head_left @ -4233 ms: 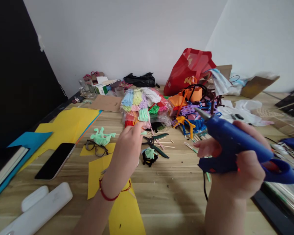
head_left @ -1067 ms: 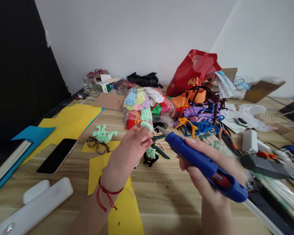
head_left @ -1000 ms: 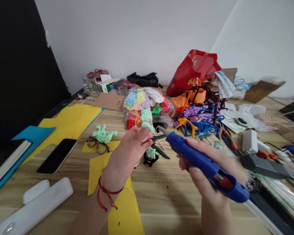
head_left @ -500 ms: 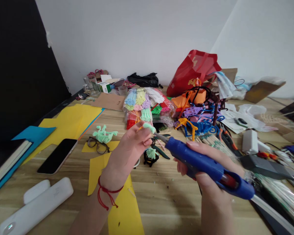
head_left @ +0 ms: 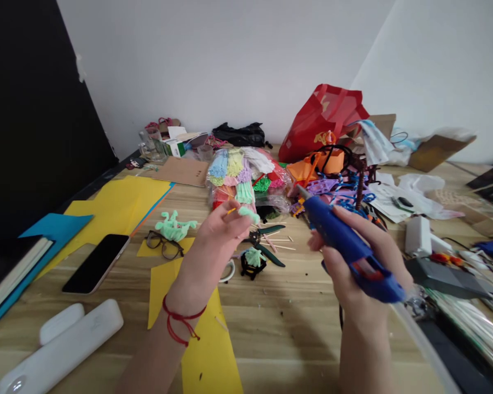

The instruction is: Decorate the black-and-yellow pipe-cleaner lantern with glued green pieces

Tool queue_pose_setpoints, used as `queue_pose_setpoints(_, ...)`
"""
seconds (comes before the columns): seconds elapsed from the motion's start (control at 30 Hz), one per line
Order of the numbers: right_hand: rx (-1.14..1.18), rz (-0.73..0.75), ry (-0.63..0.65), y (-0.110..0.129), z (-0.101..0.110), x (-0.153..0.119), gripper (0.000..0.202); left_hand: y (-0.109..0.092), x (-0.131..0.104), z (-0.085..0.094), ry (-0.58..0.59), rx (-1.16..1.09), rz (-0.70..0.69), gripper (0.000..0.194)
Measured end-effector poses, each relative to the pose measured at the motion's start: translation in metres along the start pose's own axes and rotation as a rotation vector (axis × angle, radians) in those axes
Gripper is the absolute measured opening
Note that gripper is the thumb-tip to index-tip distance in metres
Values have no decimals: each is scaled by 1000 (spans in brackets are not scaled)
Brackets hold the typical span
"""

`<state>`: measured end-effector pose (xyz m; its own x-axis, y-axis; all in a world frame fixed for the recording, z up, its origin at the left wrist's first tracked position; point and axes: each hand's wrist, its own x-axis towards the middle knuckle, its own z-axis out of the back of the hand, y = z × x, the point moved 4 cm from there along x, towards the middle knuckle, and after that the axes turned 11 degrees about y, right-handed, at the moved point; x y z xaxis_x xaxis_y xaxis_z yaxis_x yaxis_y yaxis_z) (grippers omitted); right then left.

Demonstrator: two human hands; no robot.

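Between the fingertips of my left hand (head_left: 219,235) is a short piece of mint-green pipe cleaner (head_left: 249,214), held above the table. My right hand (head_left: 355,268) is wrapped round a blue hot glue gun (head_left: 348,246), its nozzle pointing up and to the left, apart from the green piece. A clear glue stick (head_left: 429,345) runs out of the back of the gun. Below my hands lie dark-handled pliers (head_left: 266,246) among thin wooden sticks, and a small black object topped with mint-green fuzz (head_left: 254,256). A bent mint-green pipe cleaner shape (head_left: 173,225) rests further left.
Bundles of coloured pipe cleaners (head_left: 242,169) lie at the back, beside a red bag (head_left: 324,120). Glasses (head_left: 164,244), a phone (head_left: 96,262) and yellow sheets (head_left: 209,350) lie on the left. Grey and white items (head_left: 418,238) crowd the right.
My right hand has drawn the glue gun away from the green piece, to the right, and its nozzle has tilted upward. My left hand stays nearly in place.
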<state>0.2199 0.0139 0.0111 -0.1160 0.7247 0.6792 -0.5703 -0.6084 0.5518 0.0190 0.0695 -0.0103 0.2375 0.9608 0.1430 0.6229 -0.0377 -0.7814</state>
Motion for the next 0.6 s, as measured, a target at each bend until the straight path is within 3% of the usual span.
queue_pose_setpoints(0.1, -173, -12, 69, -20, -6, 6, 59, -9, -2, 7, -100, 252, -122, 44)
queue_pose_setpoints(0.2, -307, -35, 374, -56, -26, -5, 66, -20, -4, 12, -143, 463, -242, 45)
queue_pose_setpoints(0.3, -451, -99, 647, -97, -47, -39, 64, -25, -5, 11, -88, 490, -251, 45)
queue_pose_setpoints(0.47, -502, -222, 768, -143, -51, -100, 68, -24, -7, 4, -30, 500, -216, 47)
queue_pose_setpoints(0.6, -489, -306, 791, -156, -36, -119, 72, -21, -10, -1, -5, 515, -186, 47)
